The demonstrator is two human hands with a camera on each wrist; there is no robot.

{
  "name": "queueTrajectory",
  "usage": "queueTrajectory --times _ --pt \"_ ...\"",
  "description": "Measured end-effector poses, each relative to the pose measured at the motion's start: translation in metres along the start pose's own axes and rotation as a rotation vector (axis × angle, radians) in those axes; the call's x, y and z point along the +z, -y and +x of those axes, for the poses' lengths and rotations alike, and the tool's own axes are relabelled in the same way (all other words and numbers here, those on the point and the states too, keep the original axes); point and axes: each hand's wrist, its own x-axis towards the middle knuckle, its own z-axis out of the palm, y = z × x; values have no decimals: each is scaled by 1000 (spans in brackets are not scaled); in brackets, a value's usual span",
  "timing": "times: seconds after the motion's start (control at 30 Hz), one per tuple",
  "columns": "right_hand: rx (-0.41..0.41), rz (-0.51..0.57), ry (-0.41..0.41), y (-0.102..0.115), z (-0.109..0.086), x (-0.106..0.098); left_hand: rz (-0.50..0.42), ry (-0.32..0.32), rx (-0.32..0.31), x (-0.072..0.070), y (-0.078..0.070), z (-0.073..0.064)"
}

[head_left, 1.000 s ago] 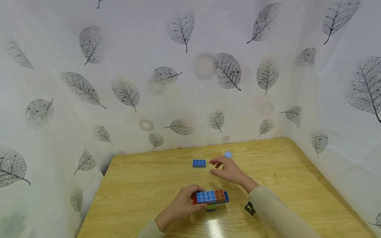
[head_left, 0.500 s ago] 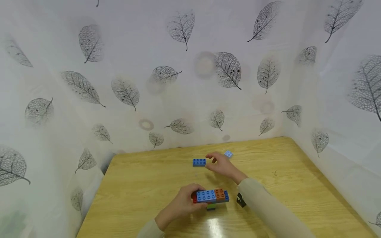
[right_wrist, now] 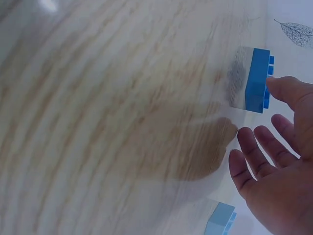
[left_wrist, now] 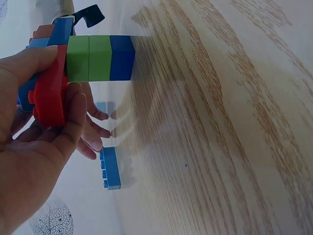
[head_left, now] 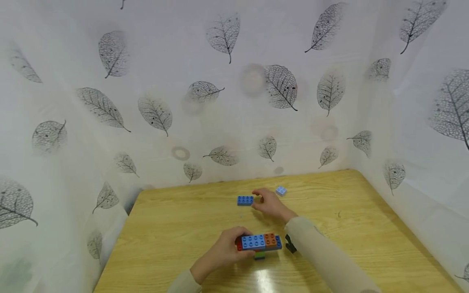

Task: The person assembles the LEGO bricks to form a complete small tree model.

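Observation:
My left hand grips an assembly of toy building bricks by its red end brick. On top are light blue and orange bricks. Beneath them runs a short column of two green bricks and a dark blue brick. My right hand hovers beside a blue eight-stud brick on the table, fingers loosely bent and spread. In the right wrist view the thumb overlaps the brick's studs; whether it touches, I cannot tell. A small light blue brick lies just beyond this hand.
The wooden table ends at a hanging white curtain printed with dark leaves, which also runs along both sides. A black strap piece shows at the right sleeve.
My right hand has moved left to the blue eight-stud brick, away from the small light blue one. The left hand keeps its grip on the assembly in the same spot.

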Motion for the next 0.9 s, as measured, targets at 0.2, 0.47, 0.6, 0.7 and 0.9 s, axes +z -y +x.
queueTrajectory --times 0.2,0.47,0.6,0.7,0.9 --pt "2 -5 3 -1 6 3 -6 -9 20 -1 0 0" --pt "-18 -57 -20 -8 12 13 9 -10 28 0 1 0" --pt "2 -66 -32 -8 13 16 12 -7 34 1 1 1" --pt "23 -64 -39 -7 13 17 14 -5 44 1 2 1" --pt "57 -34 -36 -5 13 13 16 -7 52 0 3 1"
